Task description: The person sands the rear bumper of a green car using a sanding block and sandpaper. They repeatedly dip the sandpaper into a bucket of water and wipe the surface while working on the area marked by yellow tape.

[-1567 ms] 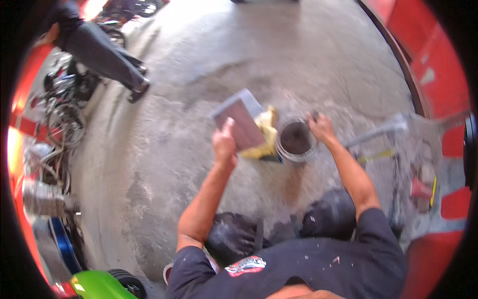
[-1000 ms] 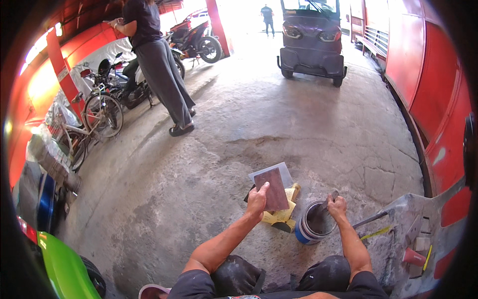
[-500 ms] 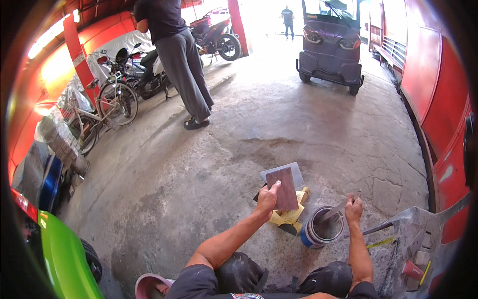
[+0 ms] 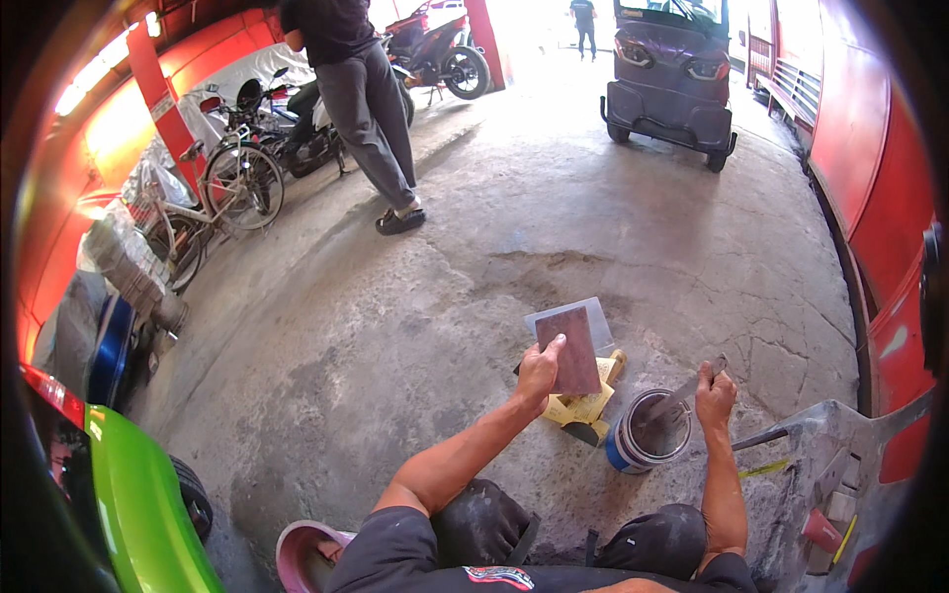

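Observation:
My left hand (image 4: 537,376) grips a flat, reddish-brown rectangular plate (image 4: 571,356), its thumb lying across the upper face. Partly hidden behind the plate is a pale grey sheet (image 4: 599,318). Below it on the floor lie yellow pieces (image 4: 581,407) with dark parts. An open blue-and-white can (image 4: 620,447) stands upright to the right of them, with greyish material inside. My right hand (image 4: 716,397) is closed around a putty knife (image 4: 682,395), whose tilted blade reaches over the rim into the can's mouth.
A pink bucket (image 4: 294,544) sits beside my left leg, near a green car body (image 4: 138,494). At right, a grey panel (image 4: 781,460) carries small blocks and a red cup-like piece (image 4: 820,530). Ahead are a standing person (image 4: 361,109), bicycle (image 4: 213,198), motorcycles and a dark three-wheeler (image 4: 667,94).
The view has tilted slightly downward, so the surroundings sit higher in the picture. Both hands keep their holds, and the blade stays at the can's mouth.

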`<state>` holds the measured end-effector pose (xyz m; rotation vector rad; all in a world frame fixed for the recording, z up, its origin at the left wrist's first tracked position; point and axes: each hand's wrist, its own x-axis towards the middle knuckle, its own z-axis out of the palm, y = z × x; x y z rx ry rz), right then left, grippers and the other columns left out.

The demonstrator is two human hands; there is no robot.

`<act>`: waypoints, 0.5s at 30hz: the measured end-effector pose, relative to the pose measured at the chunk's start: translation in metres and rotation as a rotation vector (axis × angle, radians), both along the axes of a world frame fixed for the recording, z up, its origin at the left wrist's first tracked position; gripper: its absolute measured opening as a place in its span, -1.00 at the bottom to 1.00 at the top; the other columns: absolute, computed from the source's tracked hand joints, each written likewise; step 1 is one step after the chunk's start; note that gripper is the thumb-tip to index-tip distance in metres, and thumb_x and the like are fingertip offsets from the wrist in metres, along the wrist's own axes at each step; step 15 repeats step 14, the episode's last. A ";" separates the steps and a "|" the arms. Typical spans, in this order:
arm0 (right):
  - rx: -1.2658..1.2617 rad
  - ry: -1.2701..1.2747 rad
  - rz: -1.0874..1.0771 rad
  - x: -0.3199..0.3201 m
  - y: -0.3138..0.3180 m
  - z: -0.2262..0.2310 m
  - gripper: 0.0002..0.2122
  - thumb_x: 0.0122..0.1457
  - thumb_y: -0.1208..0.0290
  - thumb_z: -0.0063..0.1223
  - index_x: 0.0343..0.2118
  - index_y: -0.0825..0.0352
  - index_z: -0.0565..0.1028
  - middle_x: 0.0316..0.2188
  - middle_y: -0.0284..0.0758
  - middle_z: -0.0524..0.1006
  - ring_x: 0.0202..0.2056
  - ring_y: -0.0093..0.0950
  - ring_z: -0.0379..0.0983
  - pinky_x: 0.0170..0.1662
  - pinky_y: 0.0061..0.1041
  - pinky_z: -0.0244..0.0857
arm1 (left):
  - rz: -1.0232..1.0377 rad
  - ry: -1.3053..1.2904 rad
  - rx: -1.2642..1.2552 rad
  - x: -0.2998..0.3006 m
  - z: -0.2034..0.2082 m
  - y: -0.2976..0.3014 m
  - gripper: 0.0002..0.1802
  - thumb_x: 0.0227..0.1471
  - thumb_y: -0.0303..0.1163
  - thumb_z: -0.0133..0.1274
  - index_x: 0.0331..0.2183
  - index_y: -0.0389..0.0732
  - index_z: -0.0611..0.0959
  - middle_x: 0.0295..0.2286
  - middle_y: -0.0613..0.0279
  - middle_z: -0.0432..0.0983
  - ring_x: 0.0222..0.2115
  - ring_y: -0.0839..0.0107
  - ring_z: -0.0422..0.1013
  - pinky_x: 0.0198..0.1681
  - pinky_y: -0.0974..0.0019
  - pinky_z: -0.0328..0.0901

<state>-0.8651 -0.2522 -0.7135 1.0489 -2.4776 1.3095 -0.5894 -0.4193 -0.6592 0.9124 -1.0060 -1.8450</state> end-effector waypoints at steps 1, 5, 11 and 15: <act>-0.012 -0.022 0.015 0.000 -0.001 -0.004 -0.57 0.21 0.19 0.03 -0.66 0.48 0.44 -0.67 0.02 0.44 -0.57 0.00 0.42 -0.45 -0.09 0.20 | -0.003 0.005 -0.003 0.000 0.001 0.001 -0.70 0.19 -0.26 -0.03 -0.17 -0.29 0.56 -0.30 0.21 0.55 -0.33 0.45 0.48 -0.21 0.34 0.38; 0.083 0.153 0.071 0.025 -0.003 0.019 -0.57 0.21 0.20 0.04 -0.67 0.47 0.43 -0.68 0.02 0.44 -0.59 -0.02 0.42 -0.47 -0.10 0.21 | 0.016 -0.004 0.003 0.003 0.003 0.001 -0.70 0.20 -0.26 -0.02 -0.17 -0.29 0.56 -0.30 0.21 0.55 -0.33 0.45 0.48 -0.21 0.35 0.38; 0.013 0.102 0.062 0.022 -0.001 0.022 -0.57 0.21 0.20 0.05 -0.67 0.47 0.43 -0.73 -0.01 0.41 -0.65 -0.10 0.40 -0.52 -0.14 0.17 | 0.018 -0.011 0.027 0.004 0.005 0.000 -0.68 0.19 -0.24 -0.01 -0.19 -0.31 0.58 -0.29 0.19 0.56 -0.33 0.44 0.48 -0.20 0.34 0.38; 0.001 0.018 0.017 0.025 0.001 0.034 -0.58 0.21 0.18 0.07 -0.64 0.46 0.45 -0.72 -0.03 0.42 -0.67 -0.16 0.39 -0.54 -0.16 0.13 | 0.011 -0.014 0.038 0.007 0.007 0.001 -0.68 0.19 -0.24 -0.01 -0.19 -0.32 0.58 -0.28 0.18 0.56 -0.32 0.44 0.48 -0.19 0.34 0.38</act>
